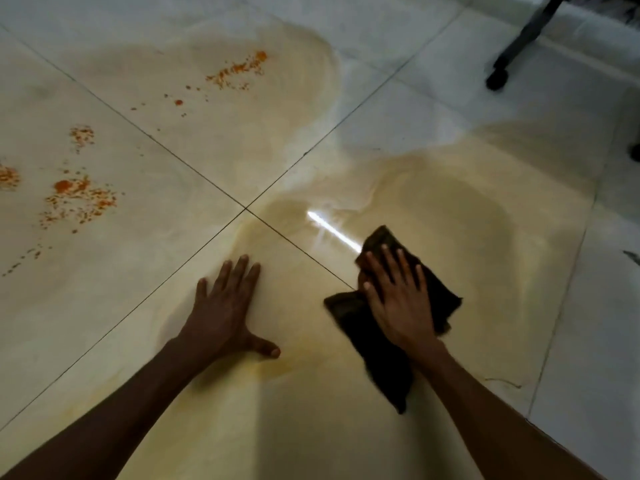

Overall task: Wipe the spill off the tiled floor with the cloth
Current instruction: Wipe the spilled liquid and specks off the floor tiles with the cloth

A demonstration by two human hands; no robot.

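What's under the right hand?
The dark cloth, pressed flat on the wet floor by the right hand. Whether spill remains beneath the cloth is hidden.

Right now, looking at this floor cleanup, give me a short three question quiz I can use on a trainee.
1. True or false: the right hand is pressing the dark cloth flat on the tiled floor.
2. Multiple choice: where do the orange specks lie? A) under the cloth B) on the tiles far from the hands, ahead and to the left C) on the chair leg
3. Short answer: what is the left hand doing?

Key
1. True.
2. B.
3. It rests palm down with fingers spread on the wet yellowish film, holding nothing.
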